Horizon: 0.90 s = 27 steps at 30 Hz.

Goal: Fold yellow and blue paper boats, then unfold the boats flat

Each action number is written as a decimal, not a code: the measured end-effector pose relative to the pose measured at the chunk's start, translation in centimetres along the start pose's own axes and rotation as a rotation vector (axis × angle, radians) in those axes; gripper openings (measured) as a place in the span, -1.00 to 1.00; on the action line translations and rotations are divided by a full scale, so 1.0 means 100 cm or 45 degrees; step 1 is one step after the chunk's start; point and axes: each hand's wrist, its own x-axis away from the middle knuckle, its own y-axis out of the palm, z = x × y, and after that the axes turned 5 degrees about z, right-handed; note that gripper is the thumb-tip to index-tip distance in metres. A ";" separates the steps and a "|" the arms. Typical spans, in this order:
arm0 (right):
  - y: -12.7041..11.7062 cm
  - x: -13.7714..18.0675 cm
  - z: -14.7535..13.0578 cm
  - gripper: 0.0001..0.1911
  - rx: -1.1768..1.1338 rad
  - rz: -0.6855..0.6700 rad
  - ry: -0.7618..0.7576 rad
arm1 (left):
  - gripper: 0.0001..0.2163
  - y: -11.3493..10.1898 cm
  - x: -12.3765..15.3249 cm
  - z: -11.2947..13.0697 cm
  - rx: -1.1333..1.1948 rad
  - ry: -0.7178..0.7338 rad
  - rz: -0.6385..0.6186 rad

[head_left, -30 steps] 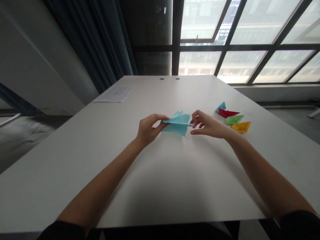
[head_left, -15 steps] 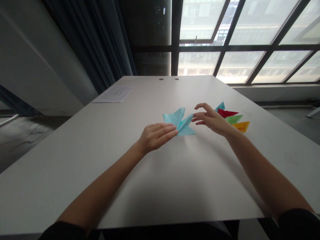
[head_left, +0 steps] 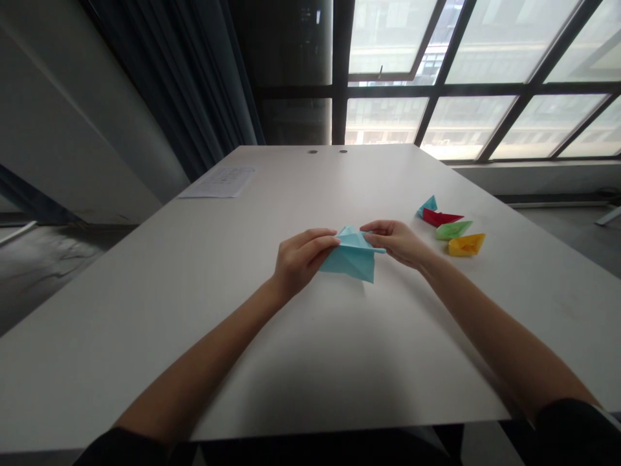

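Observation:
A partly folded sheet of light blue paper point(head_left: 352, 259) is held up near the middle of the table, one flap hanging toward me. My left hand point(head_left: 303, 255) pinches its left side between thumb and fingers. At its right upper edge, my right hand point(head_left: 395, 243) grips the paper with thumb and fingertips closed. The parts of the paper behind my fingers are hidden.
To the right of my right hand stand folded paper boats: blue point(head_left: 427, 206), red point(head_left: 441, 218), green point(head_left: 453, 230) and orange point(head_left: 466, 245). Printed sheets point(head_left: 218, 182) lie at the white table's point(head_left: 310, 362) left edge. Curtains and windows are beyond.
My right hand has moved left and closed on the light blue paper. My left hand has gone from lying flat on it to pinching it, and the paper has been lifted and turned.

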 end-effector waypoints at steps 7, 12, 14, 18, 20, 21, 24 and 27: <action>0.003 -0.002 0.001 -0.65 0.188 0.125 -0.166 | -0.89 0.001 -0.003 0.001 0.124 -0.098 -0.028; 0.003 -0.002 0.003 -0.66 0.235 0.115 -0.168 | -0.90 0.001 -0.003 0.002 0.160 -0.181 -0.044; 0.002 -0.002 0.004 -0.66 0.282 0.093 -0.172 | -0.91 0.001 -0.004 0.003 0.168 -0.254 -0.028; -0.002 0.000 -0.003 -0.68 0.446 0.095 -0.252 | -0.87 0.004 -0.005 -0.001 0.170 -0.614 -0.051; -0.003 0.003 -0.010 -0.64 0.535 0.126 -0.340 | -0.81 0.007 -0.004 -0.005 0.193 -0.808 -0.092; -0.002 0.005 -0.014 -0.61 0.560 0.121 -0.367 | -0.79 0.008 -0.003 -0.006 0.213 -0.879 -0.110; 0.001 0.012 -0.024 -0.58 0.551 -0.054 -0.308 | -0.77 0.011 -0.002 -0.010 0.274 -0.984 -0.123; 0.007 0.016 -0.026 -0.55 0.514 -0.194 -0.185 | -0.78 0.012 -0.002 -0.011 0.300 -1.014 -0.105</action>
